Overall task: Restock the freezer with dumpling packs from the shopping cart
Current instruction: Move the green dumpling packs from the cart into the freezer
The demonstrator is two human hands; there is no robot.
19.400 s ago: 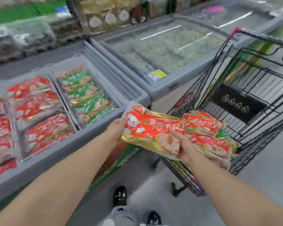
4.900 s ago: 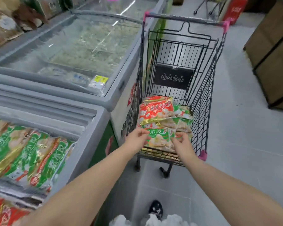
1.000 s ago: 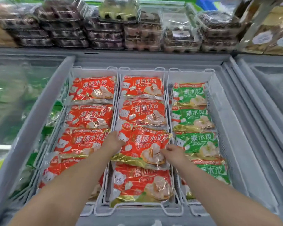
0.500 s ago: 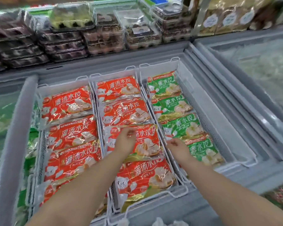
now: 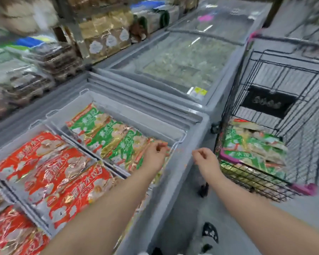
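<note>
The open grey freezer holds rows of red dumpling packs on the left and green dumpling packs in the right basket. My left hand hovers over the near end of the green row, fingers loosely curled, holding nothing. My right hand is in the air past the freezer's right rim, also empty with relaxed fingers. To the right stands the black wire shopping cart, with several green dumpling packs stacked in its near end.
A second freezer with a shut glass lid lies beyond the open one. Shelves of boxed and bagged goods run behind both. The cart's pink corner bumpers face me. My shoe is on the grey floor below.
Both hands have let go of the red pack, now lying in the middle row, and moved right toward the cart. My view has swung right, bringing the cart into sight.
</note>
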